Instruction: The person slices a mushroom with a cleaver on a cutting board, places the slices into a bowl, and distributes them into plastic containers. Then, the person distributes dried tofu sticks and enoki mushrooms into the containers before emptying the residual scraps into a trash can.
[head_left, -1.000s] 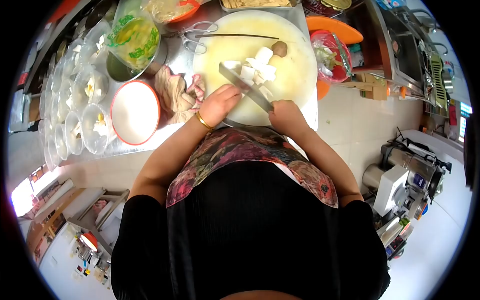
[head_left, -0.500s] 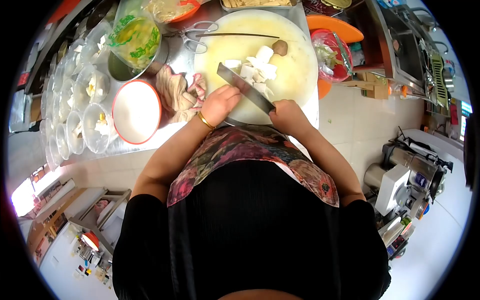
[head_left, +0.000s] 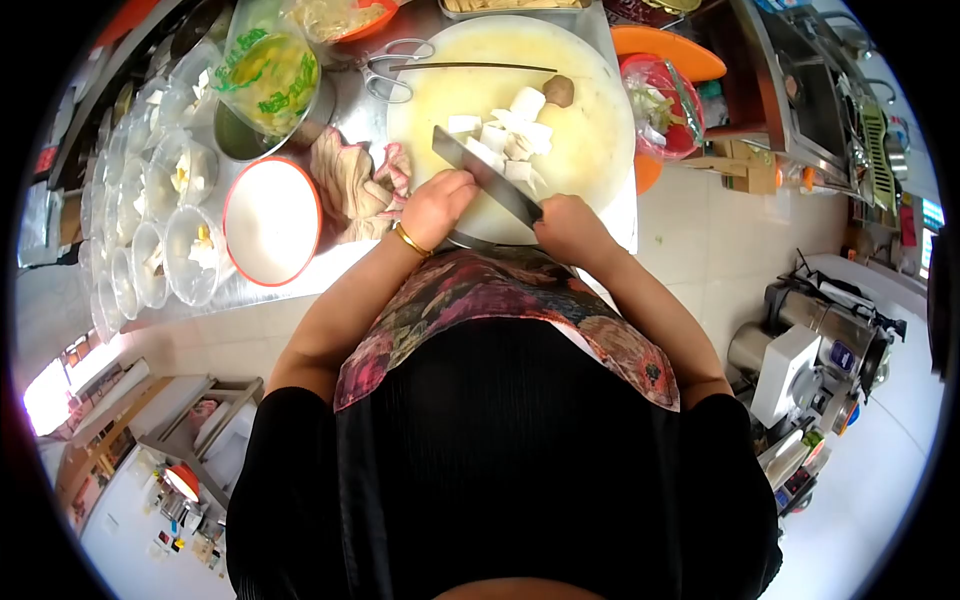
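My right hand (head_left: 572, 228) is wrapped round the handle of a broad dark knife (head_left: 490, 180), whose blade slants up to the left over a round yellowish cutting board (head_left: 590, 130). Beside the blade, my left hand (head_left: 438, 208) has its fingers bent together near the board's front left edge; what they hold, if anything, is hidden. Several white pieces (head_left: 520, 135) lie in a pile just beyond the knife. A brown lump (head_left: 559, 91) rests behind them, and a thin dark stick (head_left: 480, 67) lies across the back of the board.
Left of the board are a crumpled cloth (head_left: 350, 185), scissors (head_left: 398, 72), a white bowl with a red rim (head_left: 271, 222), a bagged pot (head_left: 270, 90) and several clear cups (head_left: 194, 255). A red basin (head_left: 662, 110) stands at the right.
The knife blade has shifted slightly left, and some white pieces beside it have moved a little. Both hands stay in nearly the same place.
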